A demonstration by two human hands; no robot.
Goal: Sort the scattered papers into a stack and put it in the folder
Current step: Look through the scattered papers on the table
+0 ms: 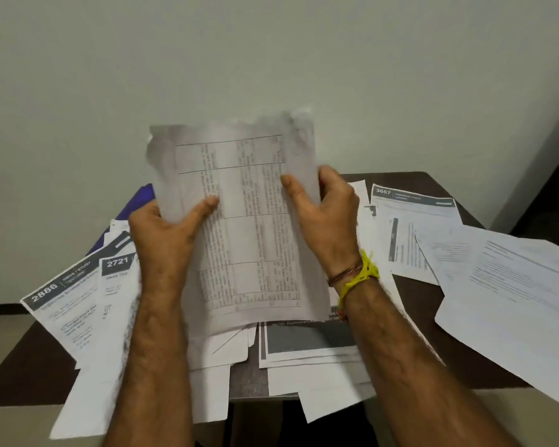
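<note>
Both bare forearms reach forward and up, raised in front of the chest. Left hand closed, thumb lying across the front, pointing right. Right hand closed likewise, thumb pointing up-left, fingers curled behind. Right wrist carries a yellow knotted thread band and a thin brown cord bracelet.

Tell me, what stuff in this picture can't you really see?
- Held papers: print blurred, unreadable; left hand and right hand cover the edges.
- Blue folder: head view shows only a corner; papers and the left hand hide the rest.
- Sheet at right: cut off by the frame edge.
- Table: mostly under papers.
</note>
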